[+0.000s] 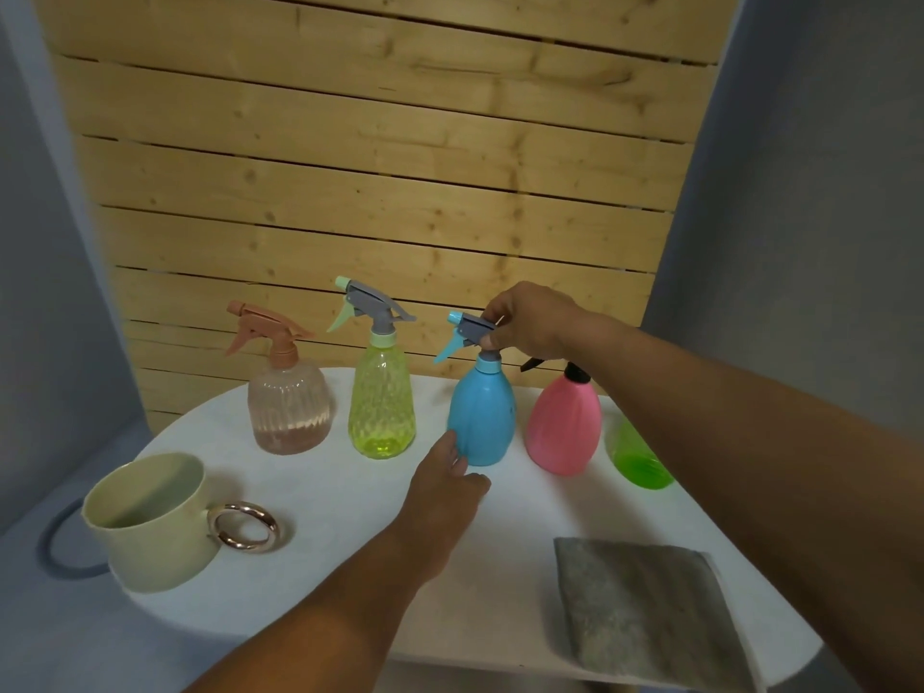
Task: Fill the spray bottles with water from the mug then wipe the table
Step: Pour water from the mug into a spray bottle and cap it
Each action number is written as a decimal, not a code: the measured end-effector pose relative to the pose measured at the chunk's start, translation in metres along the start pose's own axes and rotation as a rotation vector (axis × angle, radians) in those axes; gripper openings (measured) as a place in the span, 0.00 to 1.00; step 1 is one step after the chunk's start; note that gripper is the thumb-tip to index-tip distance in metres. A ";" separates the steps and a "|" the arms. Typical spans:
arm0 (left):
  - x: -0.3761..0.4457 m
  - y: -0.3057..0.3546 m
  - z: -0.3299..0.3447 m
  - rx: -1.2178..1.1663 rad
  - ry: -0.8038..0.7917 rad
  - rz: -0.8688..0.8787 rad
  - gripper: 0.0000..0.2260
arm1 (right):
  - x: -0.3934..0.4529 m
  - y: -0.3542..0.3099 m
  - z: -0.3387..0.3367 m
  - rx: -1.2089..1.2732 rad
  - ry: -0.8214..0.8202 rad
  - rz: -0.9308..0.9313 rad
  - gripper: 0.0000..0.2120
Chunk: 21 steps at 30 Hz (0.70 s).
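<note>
Several spray bottles stand in a row on the white table [320,482]. From the left: a clear pinkish bottle [289,402] with some liquid, a yellow-green bottle [381,407], a blue bottle [482,417], a pink bottle [564,422] and a green bottle [637,457] half hidden behind my right arm. My right hand [530,322] pinches the grey spray head of the blue bottle. My left hand [445,487] touches the blue bottle's lower side with its fingertips. A pale green mug [150,522] with a metal ring handle stands at the front left.
A folded grey cloth [645,607] lies at the table's front right corner. A wooden slat panel [380,167] stands behind the table. A blue-grey ring [55,547] lies on the floor left of the mug.
</note>
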<state>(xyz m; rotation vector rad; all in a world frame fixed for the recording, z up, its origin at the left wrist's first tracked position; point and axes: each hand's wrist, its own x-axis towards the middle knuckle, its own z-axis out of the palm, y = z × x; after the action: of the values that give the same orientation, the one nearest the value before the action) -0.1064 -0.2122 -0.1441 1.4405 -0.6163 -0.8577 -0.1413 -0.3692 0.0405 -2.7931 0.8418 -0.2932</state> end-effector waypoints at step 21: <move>-0.004 0.004 -0.002 0.032 0.033 -0.006 0.32 | -0.004 0.002 -0.020 -0.141 -0.081 0.025 0.34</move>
<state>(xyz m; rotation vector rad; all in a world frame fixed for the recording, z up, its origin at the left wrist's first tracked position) -0.1071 -0.2078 -0.1400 1.4832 -0.6038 -0.8303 -0.1502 -0.3717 0.0587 -2.8985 0.9109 -0.1197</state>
